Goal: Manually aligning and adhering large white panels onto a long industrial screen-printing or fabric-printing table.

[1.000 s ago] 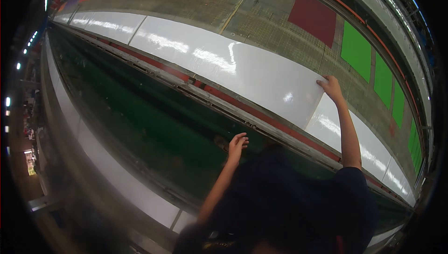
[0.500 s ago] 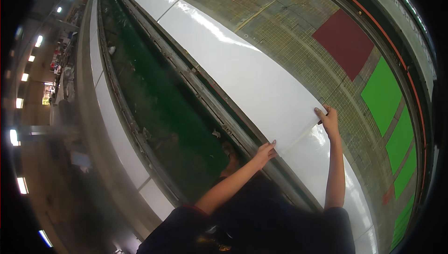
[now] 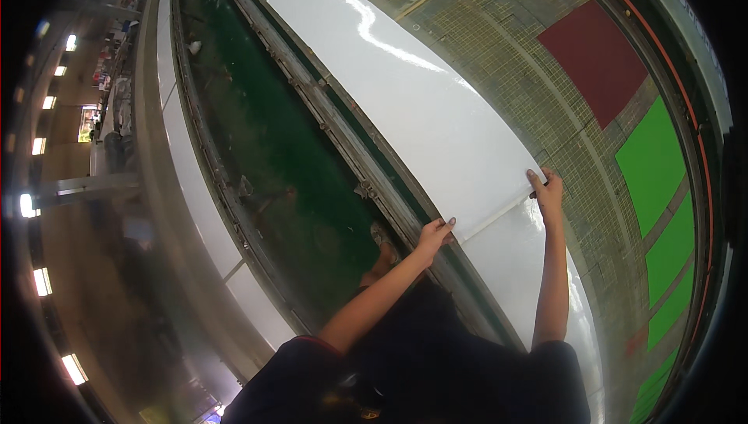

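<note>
A maroon panel (image 3: 596,64) lies beside green panels (image 3: 653,165).

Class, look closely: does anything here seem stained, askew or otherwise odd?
Yes: a red smear on the grey table, beside the green panels. Its ragged outline looks odd next to their straight-edged shapes.

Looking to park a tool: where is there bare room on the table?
There's a broad bare patch of grid-patterned tabletop between the glossy white sheet and the maroon sheet. Only narrow gaps separate the green sheets. It's crowded at the white seam: left hand near end, right hand far end.
</note>
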Available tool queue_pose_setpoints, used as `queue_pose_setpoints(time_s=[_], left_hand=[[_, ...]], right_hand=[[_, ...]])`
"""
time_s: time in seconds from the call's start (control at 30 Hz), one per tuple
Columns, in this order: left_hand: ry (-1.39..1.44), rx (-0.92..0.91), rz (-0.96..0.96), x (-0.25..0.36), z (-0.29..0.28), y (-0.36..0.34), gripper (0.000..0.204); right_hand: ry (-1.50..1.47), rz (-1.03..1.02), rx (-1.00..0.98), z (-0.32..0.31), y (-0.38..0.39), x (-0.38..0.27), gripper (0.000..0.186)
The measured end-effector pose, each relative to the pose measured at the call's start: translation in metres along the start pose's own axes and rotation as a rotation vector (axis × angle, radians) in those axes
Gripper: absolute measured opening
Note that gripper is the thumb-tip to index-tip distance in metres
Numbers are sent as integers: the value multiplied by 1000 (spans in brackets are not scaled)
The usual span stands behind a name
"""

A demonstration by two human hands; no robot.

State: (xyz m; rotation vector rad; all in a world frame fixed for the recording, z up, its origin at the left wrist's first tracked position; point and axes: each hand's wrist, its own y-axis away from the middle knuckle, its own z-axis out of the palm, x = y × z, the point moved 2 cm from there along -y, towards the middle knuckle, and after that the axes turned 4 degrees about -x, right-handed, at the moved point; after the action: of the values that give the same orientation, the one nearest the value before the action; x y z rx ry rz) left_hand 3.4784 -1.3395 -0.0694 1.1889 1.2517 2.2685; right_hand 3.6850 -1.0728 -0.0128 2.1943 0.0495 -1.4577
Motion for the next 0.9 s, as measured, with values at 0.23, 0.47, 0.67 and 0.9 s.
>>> queue_pose_setpoints(time_s=[0.23,0.47,0.67,0.9], left_hand=[[-76,46,0,-14,-5,-16,40],[-95,97,-22,-24,-2,-27,43],[-108,98,-27,-28,-1,-35,46],[-101,92,-47,-32,-8,-41,46]], right_hand=[[38,26,80,8,-6,28,39],[63,19,57,7,-23,62,42],[99,83,69,7,-33,84,48],[216,-21,100,7,-35,88,47]])
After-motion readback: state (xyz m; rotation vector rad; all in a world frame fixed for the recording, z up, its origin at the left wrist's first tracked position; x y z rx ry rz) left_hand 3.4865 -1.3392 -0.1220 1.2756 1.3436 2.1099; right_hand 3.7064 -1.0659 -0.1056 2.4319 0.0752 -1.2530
